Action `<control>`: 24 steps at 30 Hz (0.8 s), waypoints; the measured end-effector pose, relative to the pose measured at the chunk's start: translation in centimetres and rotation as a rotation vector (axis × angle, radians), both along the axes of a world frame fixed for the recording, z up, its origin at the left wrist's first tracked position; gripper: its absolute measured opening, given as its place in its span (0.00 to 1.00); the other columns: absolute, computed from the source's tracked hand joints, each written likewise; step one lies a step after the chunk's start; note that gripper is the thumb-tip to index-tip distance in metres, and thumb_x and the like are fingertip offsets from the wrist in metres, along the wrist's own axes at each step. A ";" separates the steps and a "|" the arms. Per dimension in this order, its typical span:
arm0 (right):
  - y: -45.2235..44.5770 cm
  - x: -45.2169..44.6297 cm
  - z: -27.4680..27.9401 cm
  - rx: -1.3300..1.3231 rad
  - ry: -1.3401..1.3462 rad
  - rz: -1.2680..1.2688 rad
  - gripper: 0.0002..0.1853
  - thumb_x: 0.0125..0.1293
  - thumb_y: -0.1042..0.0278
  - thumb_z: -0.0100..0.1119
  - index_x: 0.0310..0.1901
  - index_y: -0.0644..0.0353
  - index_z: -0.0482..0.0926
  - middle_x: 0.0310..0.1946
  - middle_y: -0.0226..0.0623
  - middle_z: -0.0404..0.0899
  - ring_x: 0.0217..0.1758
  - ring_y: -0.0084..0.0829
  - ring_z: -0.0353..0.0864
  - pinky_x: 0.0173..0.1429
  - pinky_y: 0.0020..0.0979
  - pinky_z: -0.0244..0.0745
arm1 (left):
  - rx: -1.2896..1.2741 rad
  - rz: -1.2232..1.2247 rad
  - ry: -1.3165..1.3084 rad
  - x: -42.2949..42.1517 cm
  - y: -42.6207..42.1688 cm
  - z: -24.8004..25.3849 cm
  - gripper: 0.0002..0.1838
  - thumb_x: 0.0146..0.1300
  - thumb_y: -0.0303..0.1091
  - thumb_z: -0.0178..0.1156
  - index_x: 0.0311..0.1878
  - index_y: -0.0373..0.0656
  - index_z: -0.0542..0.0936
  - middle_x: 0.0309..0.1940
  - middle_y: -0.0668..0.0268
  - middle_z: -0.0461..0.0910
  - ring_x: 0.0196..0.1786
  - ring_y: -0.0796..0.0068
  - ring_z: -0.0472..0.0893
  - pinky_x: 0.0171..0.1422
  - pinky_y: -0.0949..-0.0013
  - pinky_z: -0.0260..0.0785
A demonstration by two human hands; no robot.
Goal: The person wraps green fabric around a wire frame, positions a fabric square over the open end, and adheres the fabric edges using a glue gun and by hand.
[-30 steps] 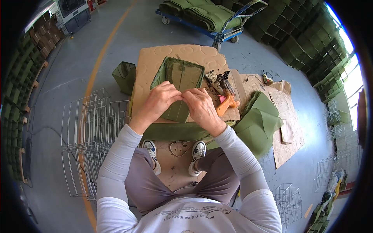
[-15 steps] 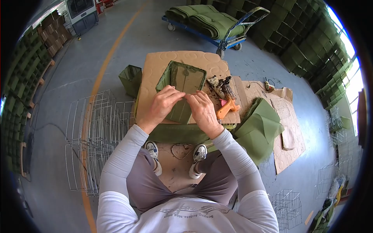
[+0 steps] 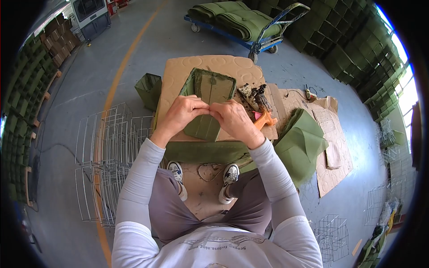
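An open-topped green box (image 3: 203,127) of sheet material over a frame stands on the cardboard-topped work surface in front of me. At its near rim, my left hand (image 3: 182,115) has thumb and fingers pinched together. My right hand (image 3: 234,120) pinches at the same rim, its fingertips meeting those of the left. The fingers hide the exact bit of edge between them. Just right of the box lies a dark-smeared clump (image 3: 257,96), with an orange-handled tool (image 3: 266,120) below it.
Cardboard (image 3: 176,71) covers the work surface. Green sheets (image 3: 299,147) lie to its right, and a smaller green box (image 3: 148,89) stands left. Wire frames (image 3: 111,165) are stacked on the left floor. A blue cart (image 3: 243,42) carries folded green sheets. Green boxes (image 3: 330,40) are piled behind.
Both hands stay pinched at the near rim; the right hand has turned, its wrist shifting slightly right and its knuckles closing in. The view has shifted slightly.
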State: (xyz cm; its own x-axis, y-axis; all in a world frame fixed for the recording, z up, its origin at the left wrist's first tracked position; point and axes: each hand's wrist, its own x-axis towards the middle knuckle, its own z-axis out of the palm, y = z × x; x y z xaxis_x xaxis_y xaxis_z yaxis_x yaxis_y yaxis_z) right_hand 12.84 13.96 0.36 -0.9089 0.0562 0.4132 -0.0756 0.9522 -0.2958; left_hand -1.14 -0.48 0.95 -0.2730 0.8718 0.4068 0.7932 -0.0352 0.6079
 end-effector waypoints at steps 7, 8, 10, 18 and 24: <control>-1.3 1.0 -1.3 -0.040 0.393 0.069 0.10 0.63 0.74 0.61 0.45 0.67 0.79 0.42 0.45 0.82 0.49 0.45 0.80 0.58 0.42 0.73 | 0.501 0.115 0.335 1.4 -0.6 -2.7 0.20 0.51 0.20 0.70 0.50 0.36 0.82 0.45 0.60 0.84 0.49 0.59 0.82 0.57 0.59 0.75; -1.3 1.4 -1.5 0.019 0.388 0.031 0.12 0.63 0.75 0.60 0.48 0.67 0.79 0.45 0.46 0.82 0.52 0.46 0.80 0.62 0.43 0.73 | 0.498 0.117 0.336 1.3 -0.6 -3.0 0.20 0.51 0.20 0.70 0.50 0.36 0.82 0.45 0.60 0.84 0.49 0.59 0.82 0.57 0.59 0.75; -1.3 1.5 -1.8 0.013 0.357 0.036 0.12 0.62 0.77 0.60 0.48 0.66 0.78 0.44 0.45 0.82 0.51 0.45 0.81 0.63 0.43 0.73 | 0.450 0.096 0.359 1.3 -0.5 -3.4 0.17 0.50 0.20 0.70 0.46 0.36 0.83 0.40 0.60 0.84 0.45 0.62 0.82 0.51 0.62 0.77; -1.5 1.2 -2.2 0.053 0.264 -0.014 0.05 0.56 0.78 0.58 0.33 0.62 0.73 0.23 0.40 0.76 0.32 0.42 0.78 0.47 0.38 0.74 | 0.342 0.028 0.210 1.8 -0.2 -2.7 0.10 0.51 0.24 0.70 0.37 0.35 0.84 0.32 0.60 0.83 0.38 0.60 0.82 0.48 0.63 0.76; -1.7 2.6 -1.7 -0.040 0.224 0.047 0.05 0.61 0.76 0.61 0.32 0.62 0.73 0.22 0.40 0.76 0.30 0.42 0.76 0.43 0.37 0.71 | 0.263 -0.037 0.170 2.7 -1.0 -2.0 0.09 0.50 0.25 0.70 0.36 0.36 0.84 0.28 0.59 0.81 0.35 0.61 0.80 0.42 0.63 0.74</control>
State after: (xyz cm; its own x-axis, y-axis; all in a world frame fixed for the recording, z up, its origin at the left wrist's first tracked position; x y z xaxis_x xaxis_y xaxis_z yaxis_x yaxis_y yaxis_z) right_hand 15.41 12.28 -1.30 -0.7969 0.0363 0.6030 -0.1877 0.9339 -0.3043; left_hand 1.54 -1.45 -1.10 -0.1516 0.7386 0.6569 0.8780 -0.2046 0.4328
